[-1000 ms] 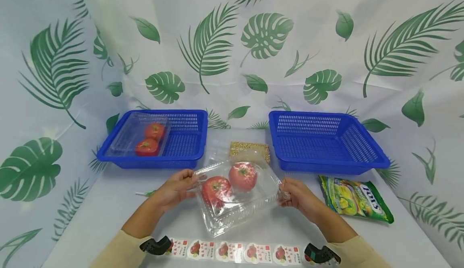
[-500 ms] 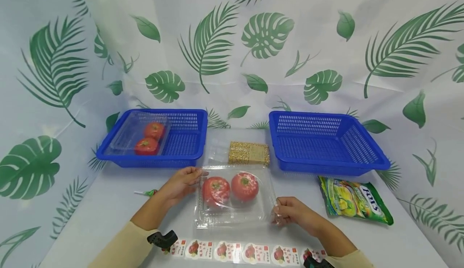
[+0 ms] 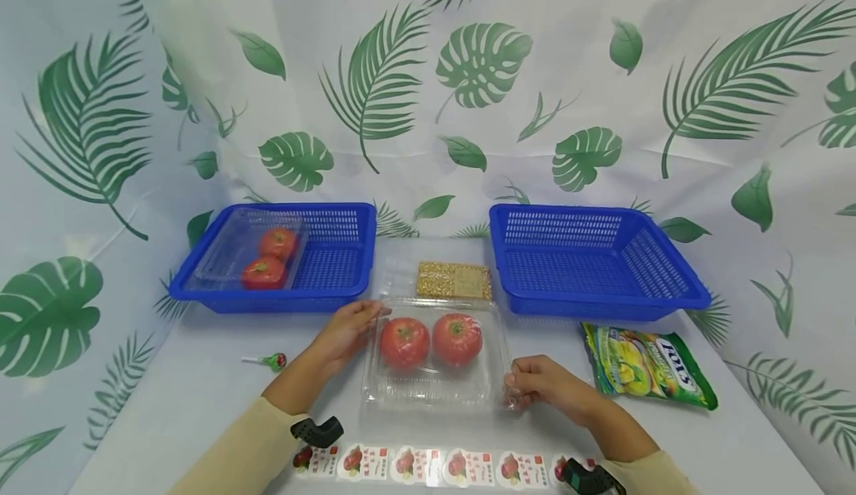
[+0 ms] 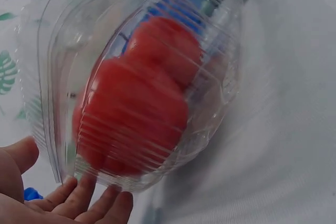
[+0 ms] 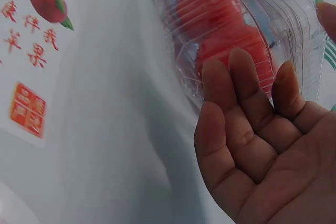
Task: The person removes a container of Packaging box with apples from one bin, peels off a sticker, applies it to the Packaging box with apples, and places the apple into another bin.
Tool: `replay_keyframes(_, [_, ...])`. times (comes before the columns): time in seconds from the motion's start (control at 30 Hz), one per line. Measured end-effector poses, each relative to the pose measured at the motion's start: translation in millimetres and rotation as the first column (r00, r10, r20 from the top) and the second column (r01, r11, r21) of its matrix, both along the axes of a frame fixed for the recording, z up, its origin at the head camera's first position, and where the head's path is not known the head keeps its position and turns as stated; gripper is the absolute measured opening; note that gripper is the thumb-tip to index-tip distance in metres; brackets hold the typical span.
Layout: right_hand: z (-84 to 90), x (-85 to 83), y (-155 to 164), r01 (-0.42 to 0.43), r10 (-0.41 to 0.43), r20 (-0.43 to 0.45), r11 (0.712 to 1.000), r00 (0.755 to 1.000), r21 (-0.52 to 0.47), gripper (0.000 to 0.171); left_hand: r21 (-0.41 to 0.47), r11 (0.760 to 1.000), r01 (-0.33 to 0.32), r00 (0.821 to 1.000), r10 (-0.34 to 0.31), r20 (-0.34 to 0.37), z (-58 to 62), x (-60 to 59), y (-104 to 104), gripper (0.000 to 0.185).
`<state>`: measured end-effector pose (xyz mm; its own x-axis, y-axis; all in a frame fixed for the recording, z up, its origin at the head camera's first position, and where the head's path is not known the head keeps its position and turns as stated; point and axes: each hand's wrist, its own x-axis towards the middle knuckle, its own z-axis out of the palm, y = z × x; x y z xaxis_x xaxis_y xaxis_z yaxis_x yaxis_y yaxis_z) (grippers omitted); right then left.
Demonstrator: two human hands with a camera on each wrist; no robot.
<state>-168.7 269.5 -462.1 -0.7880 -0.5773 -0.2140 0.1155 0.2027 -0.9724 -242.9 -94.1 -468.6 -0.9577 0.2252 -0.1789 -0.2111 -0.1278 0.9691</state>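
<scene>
A clear plastic clamshell box (image 3: 441, 392) with two red apples (image 3: 404, 343) inside stands in the middle of the head view. My left hand (image 3: 348, 331) holds its far left corner. In the left wrist view the fingers (image 4: 79, 198) reach under the box's edge and the thumb lies a little apart on the other side of the rim. My right hand (image 3: 545, 385) holds the near right corner. The right wrist view shows its fingers (image 5: 244, 98) against the ribbed side, the thumb at the rim. Whether the box touches the table cannot be told.
A blue basket (image 3: 334, 304) at back left holds another clear box with two apples. A second blue basket (image 3: 602, 305) stands at back right. A grain pack (image 3: 444, 279), a candy bag (image 3: 649, 367), a lollipop (image 3: 274, 362) and a strip of apple stickers (image 3: 468, 468) lie around.
The box has turned from slanted to nearly square with the table and has come down. My right hand has moved nearer to me. The grain pack and lollipop show more fully.
</scene>
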Motion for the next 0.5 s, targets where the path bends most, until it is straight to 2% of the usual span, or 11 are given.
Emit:
replay_keyframes(0.2, [1.2, -8.2, 1, 0.038, -0.038, 0.025, 0.999, 0.999, 0.018, 0.028, -0.022, 1.0, -0.017, 1.0, 0.017, -0.007, -4.5, -9.2, 7, 0.044])
replay_keyframes(0.5, [0.3, -10.1, -3, 0.026, -0.028, 0.039, 0.999, 0.999, 0.041, 0.026, -0.04, 0.999, -0.016, 1.0, 0.017, 0.023, -8.9, -14.3, 9, 0.047])
